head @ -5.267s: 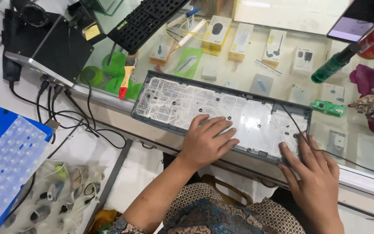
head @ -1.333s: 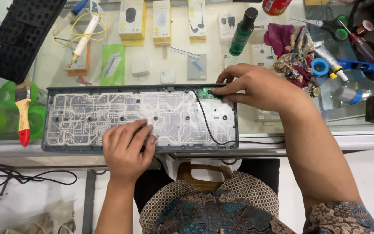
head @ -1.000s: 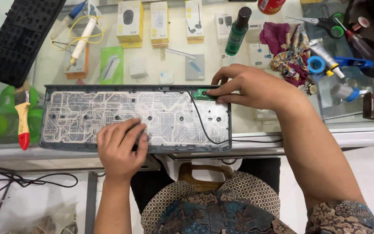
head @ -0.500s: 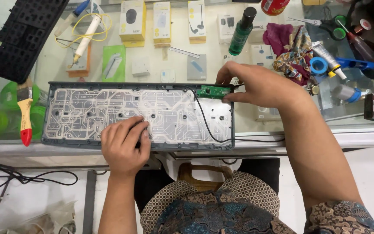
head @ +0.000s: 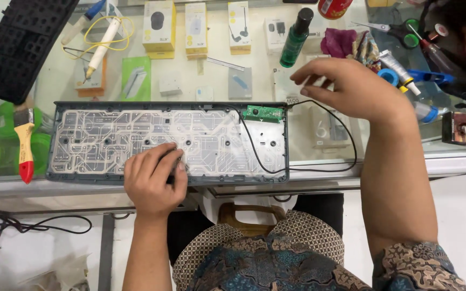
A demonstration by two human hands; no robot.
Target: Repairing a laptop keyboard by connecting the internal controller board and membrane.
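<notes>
Centrally, an opened keyboard base (head: pixel 168 141) is laid flat on the glass worktop (head: pixel 319 145), its clear circuit membrane (head: pixel 109 137) exposed and its long side running from 9 to 3 o'clock. The left hand (head: pixel 152 180) is rested on the near edge of the base, toward 6 o'clock; its fingers (head: pixel 163 161) are curled loosely and pressed onto the membrane, and whether anything small is held under them cannot be told. The right hand (head: pixel 351 89) is held above the worktop at about 2 o'clock from the base, clear of it, with the fingers (head: pixel 319 73) bent and slightly spread, nothing gripped between them. A small green circuit board (head: pixel 264 113) is seated in the far right corner of the base. A black cable (head: pixel 346 145) is looped out past the right edge of the base and runs back across the membrane up to the green board. At 9 o'clock, just beside the base, a paintbrush with a red-tipped handle (head: pixel 24 151) is laid. At 11 o'clock a black key frame (head: pixel 20 46) is seen, and at 12 o'clock a dark green bottle (head: pixel 295 37) is stood among small product boxes under the glass. Scissors (head: pixel 400 32) are placed at 1 o'clock.
</notes>
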